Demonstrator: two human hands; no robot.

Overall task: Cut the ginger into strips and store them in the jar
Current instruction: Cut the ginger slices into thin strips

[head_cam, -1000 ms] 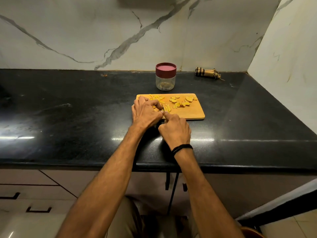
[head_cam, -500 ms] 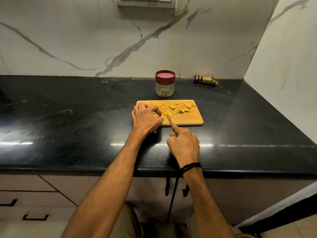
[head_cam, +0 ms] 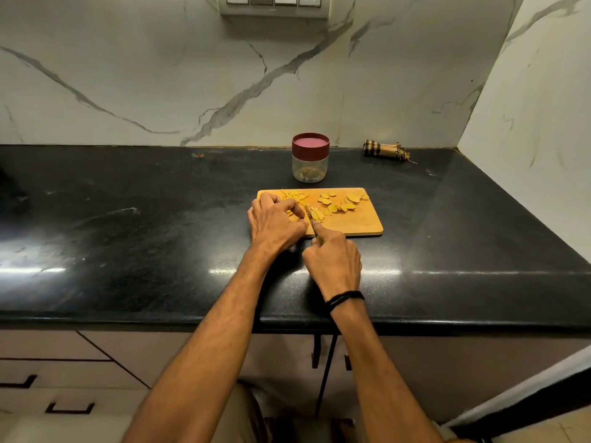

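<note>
With your left hand (head_cam: pixel 276 223) curled, pinching the ginger (head_cam: pixel 316 214) on the cutting board (head_cam: pixel 361 223) before the lidded jar (head_cam: pixel 310 161), and your right hand (head_cam: pixel 332 257) gripping the knife (head_cam: pixel 309 215), keep fingertips tucked and cuts narrow.

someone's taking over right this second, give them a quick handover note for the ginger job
Left hand: fingers curled, pinning a ginger piece on the cutting board, right beside the blade.
Right hand: grips the knife, blade over the board.
Things: strips piled at the board's back left; uncut slices across its middle and right; jar behind the board, lid on.
Done: some strips cut.
Left: cut the remaining slices, open the jar, put the strips in, close it.
</note>
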